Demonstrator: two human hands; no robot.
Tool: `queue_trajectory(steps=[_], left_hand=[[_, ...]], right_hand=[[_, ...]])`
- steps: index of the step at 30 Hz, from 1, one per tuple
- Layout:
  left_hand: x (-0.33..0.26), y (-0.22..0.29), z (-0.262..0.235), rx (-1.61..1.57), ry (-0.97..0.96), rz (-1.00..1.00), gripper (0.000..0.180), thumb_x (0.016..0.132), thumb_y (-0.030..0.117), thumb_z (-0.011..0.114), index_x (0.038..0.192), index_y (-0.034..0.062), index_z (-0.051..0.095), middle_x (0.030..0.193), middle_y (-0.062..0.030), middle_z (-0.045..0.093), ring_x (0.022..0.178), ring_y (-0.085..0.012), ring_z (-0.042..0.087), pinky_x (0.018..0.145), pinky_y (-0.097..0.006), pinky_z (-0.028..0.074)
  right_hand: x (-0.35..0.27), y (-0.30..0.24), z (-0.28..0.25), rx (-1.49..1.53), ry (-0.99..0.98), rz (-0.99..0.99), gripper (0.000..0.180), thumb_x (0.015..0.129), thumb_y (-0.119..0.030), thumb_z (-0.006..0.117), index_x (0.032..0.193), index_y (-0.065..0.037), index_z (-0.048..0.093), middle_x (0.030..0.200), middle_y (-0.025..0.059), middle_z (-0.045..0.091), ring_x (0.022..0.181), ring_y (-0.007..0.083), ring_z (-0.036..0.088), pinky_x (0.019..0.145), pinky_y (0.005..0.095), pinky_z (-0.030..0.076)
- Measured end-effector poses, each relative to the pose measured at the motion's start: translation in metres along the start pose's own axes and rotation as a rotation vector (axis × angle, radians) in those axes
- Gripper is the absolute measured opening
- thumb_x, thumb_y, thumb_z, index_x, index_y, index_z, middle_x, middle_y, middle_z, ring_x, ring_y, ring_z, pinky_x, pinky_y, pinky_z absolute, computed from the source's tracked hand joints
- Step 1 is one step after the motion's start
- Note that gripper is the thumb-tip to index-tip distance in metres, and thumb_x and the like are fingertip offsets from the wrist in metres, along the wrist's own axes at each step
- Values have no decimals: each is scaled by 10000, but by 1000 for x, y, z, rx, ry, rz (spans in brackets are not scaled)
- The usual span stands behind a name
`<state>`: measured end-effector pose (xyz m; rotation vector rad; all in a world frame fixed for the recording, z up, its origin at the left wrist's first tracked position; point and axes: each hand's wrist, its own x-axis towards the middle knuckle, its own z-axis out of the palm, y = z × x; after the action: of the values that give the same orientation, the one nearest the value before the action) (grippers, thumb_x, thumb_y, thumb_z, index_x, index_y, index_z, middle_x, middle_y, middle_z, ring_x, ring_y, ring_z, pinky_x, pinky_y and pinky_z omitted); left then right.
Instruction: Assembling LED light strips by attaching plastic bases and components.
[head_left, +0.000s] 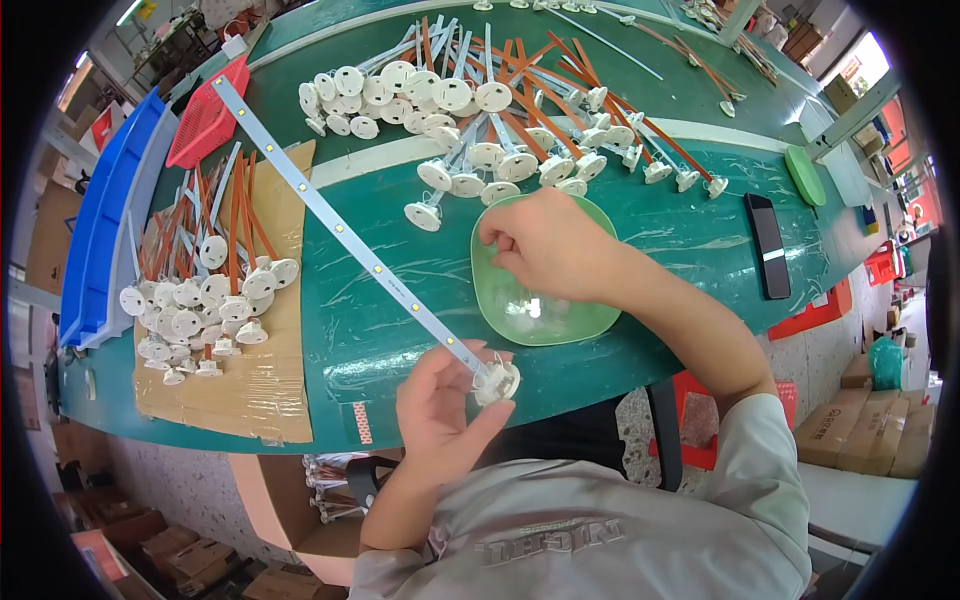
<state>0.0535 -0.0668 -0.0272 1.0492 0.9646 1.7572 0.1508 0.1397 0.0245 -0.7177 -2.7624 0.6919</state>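
My left hand (pixel 440 405) grips a white round cap (pixel 497 381) fitted on the near end of a long white light strip (pixel 340 235). The strip runs diagonally up and to the left over the green table (pixel 400 320). My right hand (pixel 545 245) reaches into a green bowl (pixel 500 300) with its fingers pinched together at the bowl's far left rim. Small clear parts (pixel 530 310) lie in the bowl's bottom. Whether the fingers hold one is hidden.
A heap of capped strips (pixel 490 100) lies at the back of the table. Another pile (pixel 205 290) rests on cardboard (pixel 260 390) at the left, beside blue bins (pixel 110 210) and a red basket (pixel 205 115). A black phone (pixel 768 245) lies at the right.
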Motion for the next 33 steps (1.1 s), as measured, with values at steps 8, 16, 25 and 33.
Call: queue_trajectory(steps=[8, 16, 25, 33], left_hand=[[-5, -4, -4, 34, -22, 34, 508, 825, -15, 668, 1289, -62, 468, 1181, -187, 601, 1108, -299, 612, 926, -485, 527], [-24, 13, 30, -171, 47, -25, 580, 805, 83, 746, 1294, -64, 471, 1244, -239, 569, 1134, -333, 600, 977, -481, 502], [-63, 9, 39, -183, -7, 3, 688, 723, 187, 852, 1256, -54, 490, 1220, -250, 591, 1114, -368, 617, 922, -440, 548], [-69, 19, 48, -157, 6, -152, 637, 732, 155, 841, 1219, -78, 503, 1191, -264, 604, 1077, -363, 638, 943, -443, 533]], right_hand=[[-60, -35, -11, 115, 488, -271, 118, 752, 41, 675, 852, -7, 636, 817, 112, 649, 725, 247, 643, 650, 326, 510], [-152, -72, 33, 603, 618, -262, 150, 725, 86, 688, 857, 30, 646, 845, 151, 671, 685, 276, 652, 615, 321, 533], [-182, -76, 56, 454, 762, -446, 278, 631, 60, 755, 900, 44, 685, 834, 147, 669, 687, 270, 654, 582, 316, 556], [-187, -80, 56, 276, 809, -512, 285, 560, 40, 697, 844, 62, 685, 821, 153, 662, 688, 258, 647, 584, 302, 563]])
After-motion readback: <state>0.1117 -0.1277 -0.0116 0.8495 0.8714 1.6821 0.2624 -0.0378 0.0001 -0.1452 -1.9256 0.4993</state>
